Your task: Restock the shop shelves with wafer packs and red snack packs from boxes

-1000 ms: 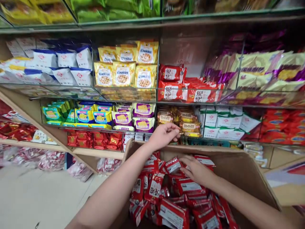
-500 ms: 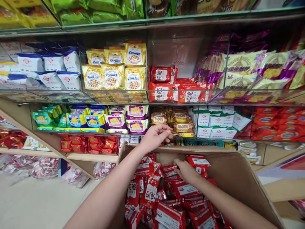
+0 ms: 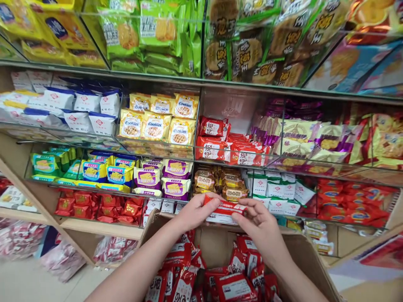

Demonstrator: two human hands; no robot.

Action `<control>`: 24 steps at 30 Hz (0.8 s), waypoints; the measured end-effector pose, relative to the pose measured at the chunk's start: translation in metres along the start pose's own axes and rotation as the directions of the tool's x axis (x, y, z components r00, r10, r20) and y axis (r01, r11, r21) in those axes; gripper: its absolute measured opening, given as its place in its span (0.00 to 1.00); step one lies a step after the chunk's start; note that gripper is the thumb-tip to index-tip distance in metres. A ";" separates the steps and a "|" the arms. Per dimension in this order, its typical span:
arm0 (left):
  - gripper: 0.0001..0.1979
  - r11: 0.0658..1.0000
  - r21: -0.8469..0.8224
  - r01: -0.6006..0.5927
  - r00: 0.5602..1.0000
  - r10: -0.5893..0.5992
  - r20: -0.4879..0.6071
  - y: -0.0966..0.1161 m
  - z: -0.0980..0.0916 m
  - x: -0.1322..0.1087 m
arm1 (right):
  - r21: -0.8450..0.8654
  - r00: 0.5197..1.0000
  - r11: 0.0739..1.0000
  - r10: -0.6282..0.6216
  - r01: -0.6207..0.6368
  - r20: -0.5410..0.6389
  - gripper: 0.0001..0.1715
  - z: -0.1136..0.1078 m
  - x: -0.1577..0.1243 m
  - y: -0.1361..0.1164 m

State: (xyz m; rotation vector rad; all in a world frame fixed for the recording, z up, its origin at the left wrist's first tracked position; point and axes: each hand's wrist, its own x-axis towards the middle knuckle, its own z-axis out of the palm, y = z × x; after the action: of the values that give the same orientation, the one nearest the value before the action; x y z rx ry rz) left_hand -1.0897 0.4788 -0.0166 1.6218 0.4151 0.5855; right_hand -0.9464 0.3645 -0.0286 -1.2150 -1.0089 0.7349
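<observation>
Above the far edge of an open cardboard box, my left hand and my right hand hold red-and-white snack packets between them. My left thumb lies on the packets' left end, while the right fingers grip their right end. The packets look stacked, but their number is unclear. Many loose red packets lie in the box below. Behind and above the hands, a shelf compartment holds matching red packets, with bare space above part of the pile.
Glass-fronted shelves hold yellow cookie packs, green packs, purple packs and brown packs. Bagged goods sit on the floor at lower left.
My right hand has risen out of the box and met my left hand, with red packets now held between them. The view has tilted up, showing more of the upper shelf.
</observation>
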 end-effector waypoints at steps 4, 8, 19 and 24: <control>0.26 0.997 0.028 0.068 0.998 -0.067 -0.017 0.003 0.004 0.000 | 0.254 0.992 0.963 0.106 -0.085 -0.071 0.17 0.010 0.005 0.010; 0.28 0.995 0.000 0.104 0.993 -0.104 -0.049 0.004 0.005 0.000 | 0.267 0.992 0.960 0.106 -0.085 -0.067 0.16 0.006 0.001 0.010; 0.25 0.998 -0.053 0.041 0.997 -0.044 -0.059 0.004 0.002 -0.002 | -0.077 0.997 0.996 0.038 -0.042 -0.063 0.16 -0.008 -0.006 0.025; 0.23 0.998 -0.022 0.066 0.997 -0.066 -0.024 0.001 0.002 -0.001 | 0.069 0.984 0.997 0.052 -0.041 -0.172 0.17 0.001 -0.005 0.027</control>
State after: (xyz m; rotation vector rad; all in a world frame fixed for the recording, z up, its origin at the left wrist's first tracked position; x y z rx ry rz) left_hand -1.0890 0.4762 -0.0157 1.5758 0.4778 0.5589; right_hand -0.9475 0.3664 -0.0564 -1.2270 -0.8091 0.6805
